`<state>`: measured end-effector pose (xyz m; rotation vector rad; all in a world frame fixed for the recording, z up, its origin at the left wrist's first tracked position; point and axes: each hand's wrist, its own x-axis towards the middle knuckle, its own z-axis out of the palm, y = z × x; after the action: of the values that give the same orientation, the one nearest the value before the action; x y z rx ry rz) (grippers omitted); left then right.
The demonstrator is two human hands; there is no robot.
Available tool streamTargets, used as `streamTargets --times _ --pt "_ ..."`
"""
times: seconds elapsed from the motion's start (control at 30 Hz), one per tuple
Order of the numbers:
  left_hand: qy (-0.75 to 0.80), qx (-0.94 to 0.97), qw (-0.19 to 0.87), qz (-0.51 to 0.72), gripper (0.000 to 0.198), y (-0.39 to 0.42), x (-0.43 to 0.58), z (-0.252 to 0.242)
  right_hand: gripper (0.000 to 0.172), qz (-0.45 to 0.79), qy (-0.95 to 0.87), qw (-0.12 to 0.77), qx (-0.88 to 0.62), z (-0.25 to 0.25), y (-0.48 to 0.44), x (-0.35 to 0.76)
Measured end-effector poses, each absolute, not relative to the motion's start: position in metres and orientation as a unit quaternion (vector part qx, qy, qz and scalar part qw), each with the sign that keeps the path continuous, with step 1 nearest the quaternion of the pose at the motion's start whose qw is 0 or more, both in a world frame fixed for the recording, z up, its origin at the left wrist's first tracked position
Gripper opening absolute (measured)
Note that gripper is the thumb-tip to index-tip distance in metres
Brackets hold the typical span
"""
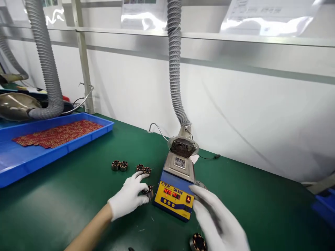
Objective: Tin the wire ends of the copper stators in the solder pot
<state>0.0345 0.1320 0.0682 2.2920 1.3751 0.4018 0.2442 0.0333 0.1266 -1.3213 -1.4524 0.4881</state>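
Note:
My left hand (128, 197), in a white glove, is shut on a small copper-wound motor stator (147, 191) beside the yellow-and-blue soldering station (174, 197). My right hand (217, 219), also gloved and blurred, is at the station's right side, with its fingers near a round metal part (200, 184). Whether that hand holds anything is hidden. Another wound stator (198, 242) lies on the green mat (78, 195) just below it. Several more stators (123, 166) stand in a loose row beyond my left hand.
The station's red displays are lit, and a round grille (182, 147) sits at its back. Ribbed grey extraction hoses (175, 59) hang from above. At the left, a blue tray (62, 153) holds a red-brown sheet of small parts. A blue container edge (324, 205) shows at the right.

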Motion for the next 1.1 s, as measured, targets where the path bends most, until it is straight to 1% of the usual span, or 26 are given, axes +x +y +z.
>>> streamTargets --times 0.07,0.1,0.17,0.2,0.27,0.3,0.37,0.43,0.47,0.5,0.53,0.6,0.67,0.73,0.8,0.83,0.87,0.9,0.93,1.0,1.07,1.1 --pt "0.430 0.841 0.276 0.180 0.012 0.119 0.030 0.094 0.047 0.331 -0.575 0.520 -0.538 0.117 0.045 0.238" --pt "0.372 0.835 0.338 0.222 0.008 0.113 0.032 0.107 0.050 0.387 -0.553 0.532 -0.511 0.114 0.049 0.233" --pt "0.272 0.803 0.431 0.309 0.012 0.102 0.043 0.128 0.044 0.459 -0.503 0.591 -0.433 0.114 0.055 0.223" --pt "0.245 0.785 0.451 0.347 0.016 0.098 0.052 0.133 0.041 0.472 -0.476 0.628 -0.395 0.116 0.056 0.219" --pt "0.259 0.772 0.424 0.397 0.025 0.092 0.074 0.136 0.034 0.457 -0.425 0.697 -0.352 0.120 0.055 0.217" --pt "0.278 0.778 0.391 0.406 0.034 0.090 0.086 0.133 0.031 0.437 -0.402 0.723 -0.352 0.122 0.053 0.218" --pt "0.305 0.798 0.305 0.422 0.053 0.090 0.106 0.124 0.026 0.391 -0.372 0.755 -0.374 0.125 0.050 0.224" --pt "0.283 0.810 0.226 0.461 0.062 0.092 0.120 0.116 0.022 0.342 -0.369 0.766 -0.401 0.127 0.047 0.230" --pt "0.261 0.812 0.206 0.480 0.060 0.093 0.123 0.115 0.021 0.315 -0.382 0.764 -0.415 0.128 0.045 0.233" --pt "0.242 0.813 0.206 0.488 0.056 0.093 0.124 0.116 0.019 0.283 -0.405 0.757 -0.428 0.129 0.044 0.236" --pt "0.227 0.816 0.230 0.479 0.050 0.093 0.122 0.118 0.017 0.251 -0.436 0.745 -0.439 0.131 0.044 0.238" --pt "0.228 0.820 0.324 0.414 0.037 0.091 0.114 0.127 0.015 0.213 -0.503 0.712 -0.442 0.135 0.043 0.245" --pt "0.250 0.810 0.403 0.345 0.027 0.088 0.103 0.136 0.017 0.239 -0.539 0.697 -0.409 0.138 0.042 0.258" --pt "0.257 0.806 0.426 0.320 0.026 0.086 0.094 0.140 0.021 0.291 -0.510 0.727 -0.356 0.140 0.042 0.273" --pt "0.249 0.812 0.402 0.341 0.032 0.088 0.091 0.141 0.019 0.314 -0.455 0.770 -0.319 0.139 0.041 0.285" --pt "0.241 0.818 0.373 0.366 0.036 0.089 0.090 0.140 0.015 0.317 -0.442 0.776 -0.321 0.138 0.041 0.287" --pt "0.231 0.822 0.336 0.398 0.039 0.091 0.091 0.139 0.011 0.323 -0.437 0.770 -0.334 0.136 0.042 0.284" --pt "0.217 0.826 0.290 0.433 0.040 0.093 0.092 0.139 0.013 0.338 -0.440 0.755 -0.349 0.136 0.043 0.278" --pt "0.200 0.829 0.239 0.465 0.039 0.094 0.094 0.140 0.022 0.367 -0.445 0.732 -0.363 0.135 0.044 0.269" --pt "0.172 0.827 0.142 0.515 0.033 0.095 0.097 0.142 0.048 0.441 -0.432 0.701 -0.358 0.135 0.047 0.246" --pt "0.184 0.821 0.101 0.531 0.035 0.093 0.098 0.144 0.054 0.508 -0.409 0.679 -0.337 0.136 0.050 0.227" --pt "0.200 0.819 0.106 0.528 0.041 0.093 0.098 0.145 0.052 0.535 -0.396 0.671 -0.326 0.135 0.052 0.222"
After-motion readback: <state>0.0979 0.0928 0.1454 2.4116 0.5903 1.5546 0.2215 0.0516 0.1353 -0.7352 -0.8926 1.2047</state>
